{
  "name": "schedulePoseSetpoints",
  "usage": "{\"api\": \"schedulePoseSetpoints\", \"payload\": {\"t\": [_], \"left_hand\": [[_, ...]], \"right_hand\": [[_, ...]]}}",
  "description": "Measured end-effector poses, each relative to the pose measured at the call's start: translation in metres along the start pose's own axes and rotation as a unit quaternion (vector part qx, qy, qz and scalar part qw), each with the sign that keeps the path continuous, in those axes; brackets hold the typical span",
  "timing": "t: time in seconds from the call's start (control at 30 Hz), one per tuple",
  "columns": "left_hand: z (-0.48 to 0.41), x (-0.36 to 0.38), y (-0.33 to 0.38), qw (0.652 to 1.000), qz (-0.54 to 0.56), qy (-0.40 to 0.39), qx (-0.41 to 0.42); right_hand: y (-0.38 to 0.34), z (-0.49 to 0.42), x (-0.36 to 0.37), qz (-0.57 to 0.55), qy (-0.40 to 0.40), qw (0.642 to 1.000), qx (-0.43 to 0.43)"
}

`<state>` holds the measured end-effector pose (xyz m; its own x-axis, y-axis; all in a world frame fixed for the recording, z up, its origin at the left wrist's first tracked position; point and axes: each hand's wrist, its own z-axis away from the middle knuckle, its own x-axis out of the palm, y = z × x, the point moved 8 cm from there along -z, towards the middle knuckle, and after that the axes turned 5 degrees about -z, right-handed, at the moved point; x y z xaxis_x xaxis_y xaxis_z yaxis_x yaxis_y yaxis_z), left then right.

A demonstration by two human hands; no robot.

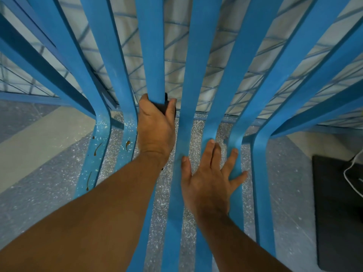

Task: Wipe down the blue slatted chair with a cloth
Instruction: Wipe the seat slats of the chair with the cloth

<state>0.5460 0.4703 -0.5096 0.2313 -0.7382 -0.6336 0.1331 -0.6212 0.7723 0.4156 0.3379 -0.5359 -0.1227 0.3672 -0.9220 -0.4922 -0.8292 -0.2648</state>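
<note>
The blue slatted chair (188,79) fills the view, its curved slats running from the top down past my arms. My left hand (156,124) is wrapped around one middle slat, pressing a dark cloth (167,107) against it; only a small dark patch of the cloth shows between thumb and fingers. My right hand (208,179) lies flat with fingers spread across two or three slats to the right, holding nothing. Brown drip stains (97,148) and white specks mark the two leftmost slats.
Speckled grey floor (59,173) shows between and beside the slats. A blue wire grid (216,71) lies behind the slats. A dark mat (337,213) with a white cord (351,173) sits at the right edge.
</note>
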Motion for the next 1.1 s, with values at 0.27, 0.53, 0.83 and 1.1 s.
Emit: {"api": "schedulePoseSetpoints", "payload": {"t": [0.27,0.53,0.83,1.1], "left_hand": [[0.072,-0.022,-0.044,0.958,-0.186,-0.182,-0.120],[0.123,-0.050,-0.059,0.956,-0.178,-0.187,-0.139],[0.047,-0.006,-0.034,0.963,-0.157,-0.183,-0.118],[0.088,-0.027,-0.038,0.954,-0.249,-0.138,-0.095]], "right_hand": [[-0.001,0.001,-0.001,0.005,0.002,1.000,0.006],[0.000,0.001,-0.003,-0.005,0.010,1.000,0.007],[0.001,0.001,-0.001,-0.011,0.017,1.000,-0.002],[0.002,0.000,0.004,-0.005,0.011,1.000,0.000]]}}
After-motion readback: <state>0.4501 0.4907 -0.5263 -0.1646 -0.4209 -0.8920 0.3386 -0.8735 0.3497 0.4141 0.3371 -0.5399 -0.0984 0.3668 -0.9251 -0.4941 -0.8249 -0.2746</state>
